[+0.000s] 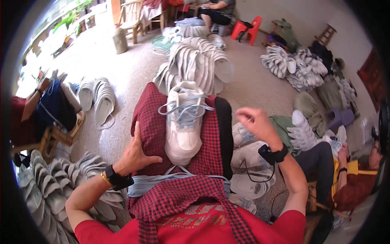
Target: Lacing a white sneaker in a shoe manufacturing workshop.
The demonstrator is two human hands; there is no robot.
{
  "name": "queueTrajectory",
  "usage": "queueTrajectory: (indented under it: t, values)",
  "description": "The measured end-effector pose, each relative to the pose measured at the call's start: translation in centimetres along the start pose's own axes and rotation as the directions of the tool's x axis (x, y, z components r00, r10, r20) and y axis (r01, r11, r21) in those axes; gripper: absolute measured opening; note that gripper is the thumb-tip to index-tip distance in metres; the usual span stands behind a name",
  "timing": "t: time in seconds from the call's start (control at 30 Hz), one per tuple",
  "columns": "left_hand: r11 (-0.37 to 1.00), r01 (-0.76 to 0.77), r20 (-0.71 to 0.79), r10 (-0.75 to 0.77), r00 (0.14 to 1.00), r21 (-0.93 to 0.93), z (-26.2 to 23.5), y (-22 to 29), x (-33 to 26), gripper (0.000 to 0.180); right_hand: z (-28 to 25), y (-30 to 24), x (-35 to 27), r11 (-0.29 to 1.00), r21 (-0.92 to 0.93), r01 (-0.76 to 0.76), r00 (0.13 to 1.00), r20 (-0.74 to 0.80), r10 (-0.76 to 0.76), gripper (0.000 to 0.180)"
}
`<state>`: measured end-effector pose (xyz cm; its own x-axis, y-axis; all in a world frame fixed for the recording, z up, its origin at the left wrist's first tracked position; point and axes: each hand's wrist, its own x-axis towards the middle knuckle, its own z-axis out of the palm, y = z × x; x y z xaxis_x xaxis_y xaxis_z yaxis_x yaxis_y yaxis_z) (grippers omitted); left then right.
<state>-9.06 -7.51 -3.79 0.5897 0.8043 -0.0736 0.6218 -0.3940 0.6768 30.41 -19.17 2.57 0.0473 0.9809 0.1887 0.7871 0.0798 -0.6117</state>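
Observation:
A white sneaker [183, 126] with loose pale blue laces [185, 107] lies on my lap, toe toward me, resting on a red-and-black checked cloth [152, 126]. My left hand [136, 152] lies flat on the cloth over my left thigh, beside the shoe, holding nothing. My right hand [255, 124] is raised to the right of the shoe, fingers loosely curled; whether it pinches a lace is unclear. A bundle of pale blue laces [162, 183] lies across my lap near my waist. Both wrists wear black bands.
Stacks of white shoes [203, 61] stand ahead, more white shoes [248, 162] lie at my right, and white soles [44, 191] are piled at my left. One person [349, 179] sits close on the right, another person [36, 110] on the left, a third person [217, 10] far back. Red stool [248, 28] behind.

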Motion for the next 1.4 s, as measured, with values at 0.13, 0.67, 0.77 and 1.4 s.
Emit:
queueTrajectory:
  t: [0.13,0.67,0.77,1.4]
  values:
    - [0.997,0.062,0.035,-0.064,0.997,0.035,-0.6,1.2,0.0,0.143,1.3,-3.4,5.5,0.986,0.056,0.155,0.974,-0.175,-0.143,0.023]
    - [0.998,-0.031,-0.178,0.039,0.983,0.046,-4.5,1.6,-1.2,0.088,6.4,-1.2,14.0,0.804,0.581,0.128,0.991,-0.1,-0.085,0.044]
    - [0.929,-0.259,-0.341,0.341,0.876,0.264,-4.6,2.7,-0.5,0.05,2.7,1.1,13.2,0.54,0.84,-0.061,0.951,-0.116,0.288,0.059]
    - [0.951,-0.279,0.329,0.224,0.917,0.131,0.2,4.6,22.8,0.032,0.6,6.7,1.2,0.937,0.3,0.181,0.873,-0.488,-0.013,0.044]
